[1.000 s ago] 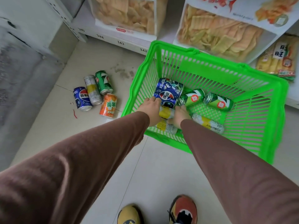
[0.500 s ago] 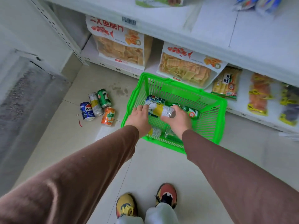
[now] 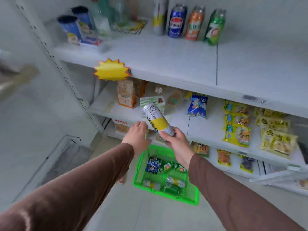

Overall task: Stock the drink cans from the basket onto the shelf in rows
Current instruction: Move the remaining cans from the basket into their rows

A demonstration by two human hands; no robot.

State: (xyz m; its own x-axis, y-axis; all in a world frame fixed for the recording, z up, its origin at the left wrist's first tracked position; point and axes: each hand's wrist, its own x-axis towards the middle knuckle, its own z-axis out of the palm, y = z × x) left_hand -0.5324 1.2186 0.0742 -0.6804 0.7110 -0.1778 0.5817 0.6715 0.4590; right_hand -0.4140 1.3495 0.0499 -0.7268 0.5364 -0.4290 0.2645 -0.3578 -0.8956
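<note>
I see the top shelf (image 3: pixel 183 64) carrying four upright cans in a row at the back — a silver-and-yellow can (image 3: pixel 159 15), a blue can (image 3: pixel 177 22), an orange can (image 3: pixel 194 24) and a green can (image 3: pixel 215 27). To their left stand two dark-capped tubes (image 3: pixel 73 29) and some clear bottles (image 3: pixel 103 19), blurred. The middle shelf (image 3: pixel 200 129) holds snack bags (image 3: pixel 197 105) and yellow packets (image 3: pixel 276 142). On the tiled floor (image 3: pixel 150 214) sits the green basket (image 3: pixel 191 200) with cans lying inside — all on their sides
</note>
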